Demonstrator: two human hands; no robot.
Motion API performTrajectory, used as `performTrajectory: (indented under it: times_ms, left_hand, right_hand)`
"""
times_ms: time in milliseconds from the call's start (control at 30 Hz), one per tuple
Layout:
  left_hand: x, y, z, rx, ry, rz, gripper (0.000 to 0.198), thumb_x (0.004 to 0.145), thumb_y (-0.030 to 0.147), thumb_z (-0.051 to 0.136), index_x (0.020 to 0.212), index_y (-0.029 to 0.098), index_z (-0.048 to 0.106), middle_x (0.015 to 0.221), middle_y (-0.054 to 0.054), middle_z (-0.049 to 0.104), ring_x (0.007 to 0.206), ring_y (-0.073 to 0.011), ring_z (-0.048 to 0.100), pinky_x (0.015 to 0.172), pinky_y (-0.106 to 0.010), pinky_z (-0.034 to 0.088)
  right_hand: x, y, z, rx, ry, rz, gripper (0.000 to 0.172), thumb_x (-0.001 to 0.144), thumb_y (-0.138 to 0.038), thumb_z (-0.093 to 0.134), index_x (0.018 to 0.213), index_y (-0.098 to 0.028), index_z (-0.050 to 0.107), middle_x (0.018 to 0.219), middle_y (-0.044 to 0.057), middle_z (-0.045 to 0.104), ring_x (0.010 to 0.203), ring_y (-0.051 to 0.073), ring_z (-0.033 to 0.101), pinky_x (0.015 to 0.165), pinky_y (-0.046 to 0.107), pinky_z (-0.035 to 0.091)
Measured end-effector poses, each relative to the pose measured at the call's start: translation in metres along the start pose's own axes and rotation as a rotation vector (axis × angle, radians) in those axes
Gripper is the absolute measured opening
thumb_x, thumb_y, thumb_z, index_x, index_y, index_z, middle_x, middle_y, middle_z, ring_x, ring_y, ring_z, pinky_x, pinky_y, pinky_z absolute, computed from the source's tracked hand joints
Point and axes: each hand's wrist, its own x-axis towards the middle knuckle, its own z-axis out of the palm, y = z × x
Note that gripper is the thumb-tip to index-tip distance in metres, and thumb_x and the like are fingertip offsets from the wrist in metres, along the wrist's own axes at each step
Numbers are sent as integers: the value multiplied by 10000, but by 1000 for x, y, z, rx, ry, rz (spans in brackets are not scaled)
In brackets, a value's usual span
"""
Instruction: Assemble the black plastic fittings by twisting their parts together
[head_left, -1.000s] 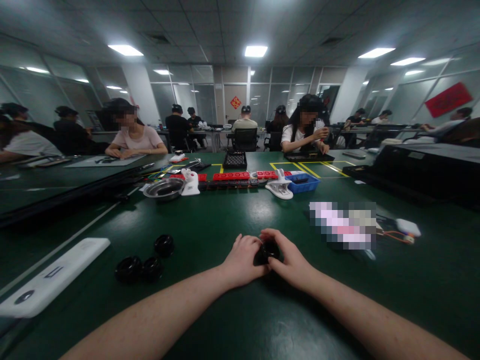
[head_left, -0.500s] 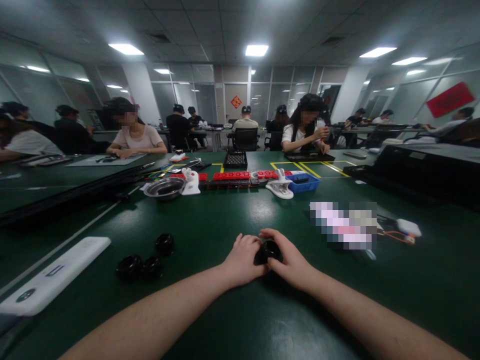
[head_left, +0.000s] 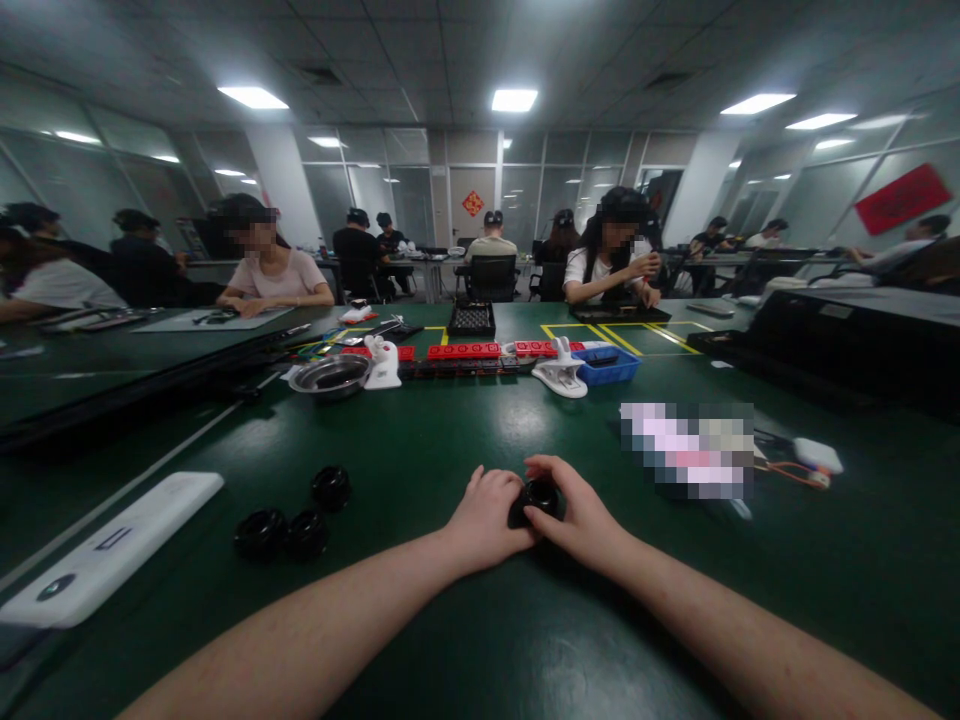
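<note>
A glossy black round part (head_left: 541, 497) with an opening in its top sits between my two hands, low over the green table. My right hand (head_left: 581, 510) curls around its right side, thumb at the near edge and fingers at the far edge. Against the left side lies my left hand (head_left: 491, 512), closed, its fingertips partly hidden by the part. To the left, three similar black round parts rest close together: one farther back (head_left: 331, 487), one at the near left (head_left: 259, 534) and one beside it (head_left: 306, 534).
A long white device (head_left: 135, 540) lies at the left. Farther back stand a metal bowl (head_left: 311, 384), white clamp-like stands (head_left: 562, 375), a red strip (head_left: 463, 351) and a blue basket (head_left: 607, 372). A blurred-out item (head_left: 686, 450) lies at right. Other people sit across the table.
My right thumb and fingers have shifted slightly around the black round part, and more of its left side shows. My left hand stays nearly still.
</note>
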Motion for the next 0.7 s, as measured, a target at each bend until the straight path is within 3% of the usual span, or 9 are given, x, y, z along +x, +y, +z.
performTrajectory:
  times_ms: [300,400,500,567,700]
  left_hand:
    - [-3,0,2,134,53,-35,374,679,419,557,969,185,528,1003,-53,548,993,-237,478,1005,-486,160]
    - [-5,3,-3,169,63,-61,483,673,496,547,1043,188,503,1090,-74,510,1046,-257,449,996,-505,160]
    - [-14,4,-26,230,137,-83,688,632,607,534,1175,202,413,1247,-96,401,1164,-285,335,1003,-522,108]
    - [-29,-2,-53,290,234,-126,684,673,626,477,1213,217,374,1298,-86,350,1198,-283,287,1009,-526,59]
    - [-85,-38,-109,341,481,-378,539,801,558,303,1216,219,359,1295,-77,353,1196,-281,302,979,-516,203]
  right_hand:
    - [-2,-2,0,15,-53,10,473,690,-153,552,1135,-174,394,1131,99,501,1048,215,475,919,404,363]
    - [-2,-1,2,7,-42,10,490,701,-199,569,1154,-178,381,1140,99,492,1040,215,479,911,402,372]
    - [-2,4,3,-7,3,5,480,729,-261,560,1163,-184,372,1140,98,483,1031,220,478,900,412,381]
    - [-2,7,2,-23,61,-5,443,758,-288,530,1162,-191,374,1142,97,475,1045,227,465,906,425,371]
    - [-5,-2,-8,-68,208,-112,369,784,-283,484,1134,-210,393,1145,97,451,1087,248,421,929,447,338]
